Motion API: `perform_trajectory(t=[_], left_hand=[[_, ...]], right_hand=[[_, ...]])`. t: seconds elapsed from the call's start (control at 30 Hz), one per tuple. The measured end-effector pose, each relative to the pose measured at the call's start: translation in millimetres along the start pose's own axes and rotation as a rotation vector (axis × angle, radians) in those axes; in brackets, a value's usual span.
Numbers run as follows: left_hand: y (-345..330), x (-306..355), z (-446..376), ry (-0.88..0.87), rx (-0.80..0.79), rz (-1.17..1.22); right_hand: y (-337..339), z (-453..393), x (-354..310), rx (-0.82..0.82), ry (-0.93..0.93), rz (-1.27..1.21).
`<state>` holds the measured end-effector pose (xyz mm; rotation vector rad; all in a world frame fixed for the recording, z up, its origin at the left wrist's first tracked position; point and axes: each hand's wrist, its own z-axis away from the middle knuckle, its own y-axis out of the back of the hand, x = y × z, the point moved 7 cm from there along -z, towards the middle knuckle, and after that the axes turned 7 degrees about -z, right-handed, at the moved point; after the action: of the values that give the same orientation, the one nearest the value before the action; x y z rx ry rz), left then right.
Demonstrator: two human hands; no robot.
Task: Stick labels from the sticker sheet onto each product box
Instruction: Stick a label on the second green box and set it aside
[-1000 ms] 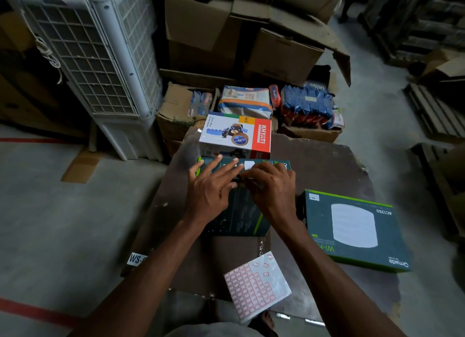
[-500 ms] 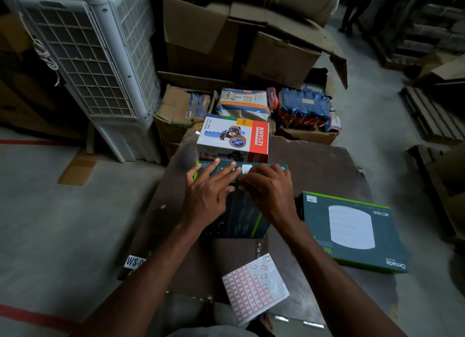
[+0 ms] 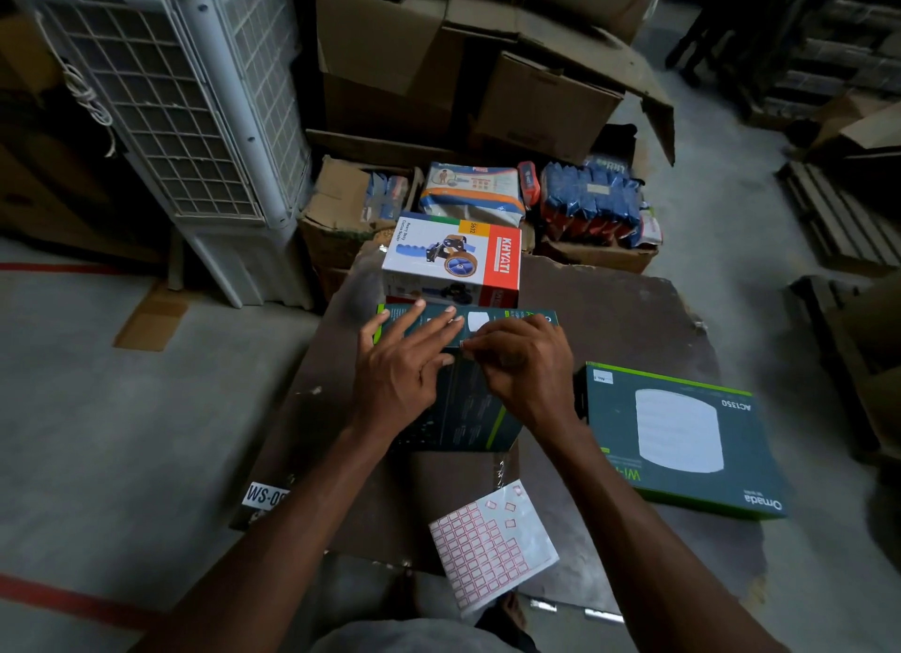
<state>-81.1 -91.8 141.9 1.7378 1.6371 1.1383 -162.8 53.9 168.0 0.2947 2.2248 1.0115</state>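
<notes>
- Here my left hand (image 3: 404, 365) lies flat, fingers straight, on the dark green box (image 3: 463, 408), I judge to steady it.
- My right hand (image 3: 524, 360) curls beside it, fingertips pinching at something small, likely a label.
- The sticker sheet (image 3: 492, 545) lies nearer me on the board (image 3: 634, 311).
- Readable: "KHYATI" on the white box (image 3: 451, 257); "Omada", "AC1350" on the second green box (image 3: 677, 438); a "WS-0" tag (image 3: 265, 495).

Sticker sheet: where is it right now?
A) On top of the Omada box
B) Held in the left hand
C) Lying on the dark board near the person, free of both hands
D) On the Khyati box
C: the sticker sheet lies flat on the board at its near edge, while the left hand and right hand are both farther up on the dark green box.
</notes>
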Motion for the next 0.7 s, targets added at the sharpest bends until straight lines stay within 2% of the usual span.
perform_trajectory(t=[0.33,0.43,0.53,0.63,0.7], left_hand=[[-1,-1,-1,-0.033,0.008,-0.03],[-3,-2,1,-0.037,0.017,-0.028],[-5,-5,1,-0.029,0.072,0.023],[0,-13,8,0.056,0.176,0.075],[1,-21,19,0.183,0.215,0.231]], right_hand=[[-2,0,-3,-0.052,0.057,0.117],[-6,1,5,-0.191,-0.027,0.103],[-15,4,7,-0.362,-0.066,0.219],[-23,4,3,-0.394,-0.032,0.328],[-25,3,2,-0.395,-0.032,0.36]])
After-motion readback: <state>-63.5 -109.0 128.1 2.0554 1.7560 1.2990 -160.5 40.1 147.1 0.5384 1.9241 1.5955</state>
